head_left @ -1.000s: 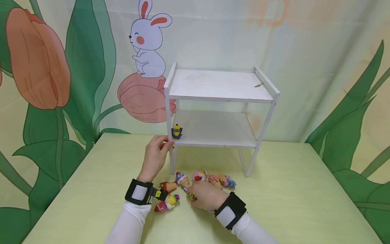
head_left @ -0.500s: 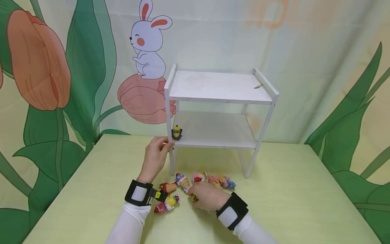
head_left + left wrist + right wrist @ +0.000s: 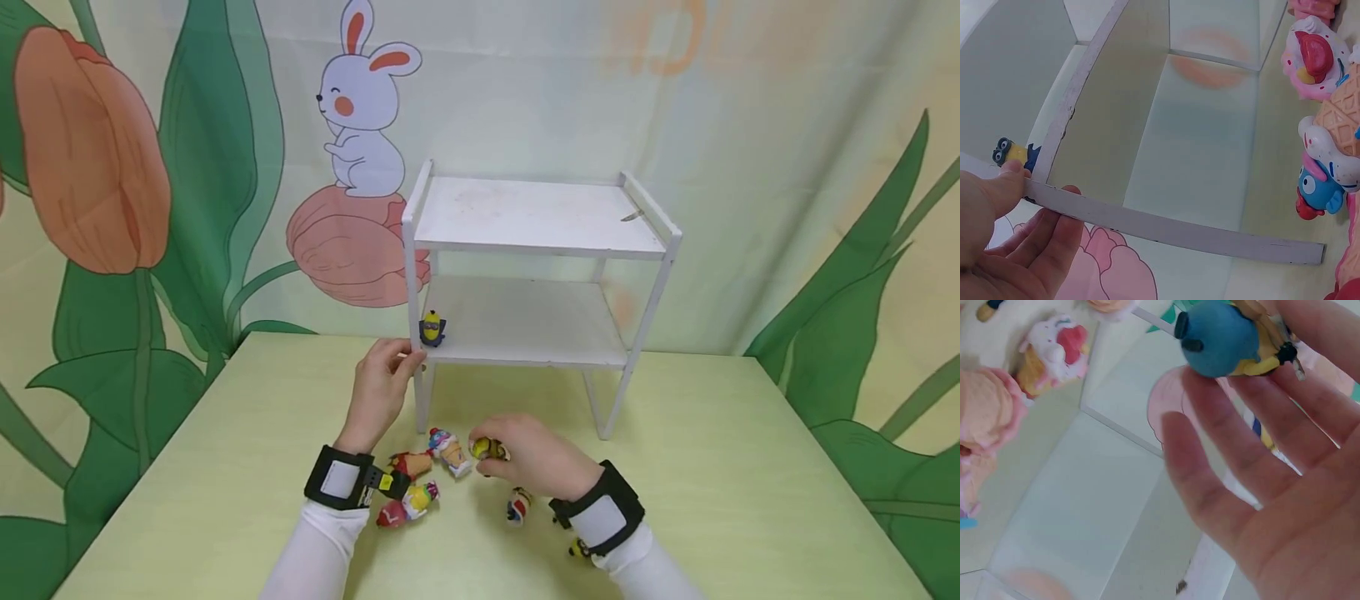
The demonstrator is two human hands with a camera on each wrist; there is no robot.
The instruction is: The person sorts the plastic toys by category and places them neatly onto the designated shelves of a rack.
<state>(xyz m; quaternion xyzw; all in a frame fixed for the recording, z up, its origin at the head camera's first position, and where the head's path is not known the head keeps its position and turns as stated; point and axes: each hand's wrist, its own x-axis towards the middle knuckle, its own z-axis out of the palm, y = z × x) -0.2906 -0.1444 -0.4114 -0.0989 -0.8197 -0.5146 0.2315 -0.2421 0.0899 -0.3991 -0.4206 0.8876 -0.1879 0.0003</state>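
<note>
L hand [image 3: 382,383] pinches shelf post [image 3: 417,333]; R hand [image 3: 536,462] w/ fingers curled round yellow-blue toy [image 3: 1225,337].

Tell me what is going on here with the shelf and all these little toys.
A person sits at a yellow-green table with a small white two-tier shelf. The left hand holds the shelf's front left post beside a yellow minion figure standing on the lower tier. The right hand pinches a small yellow and blue figure in its fingertips above the table. More small toys lie on the table around the hands.
</note>
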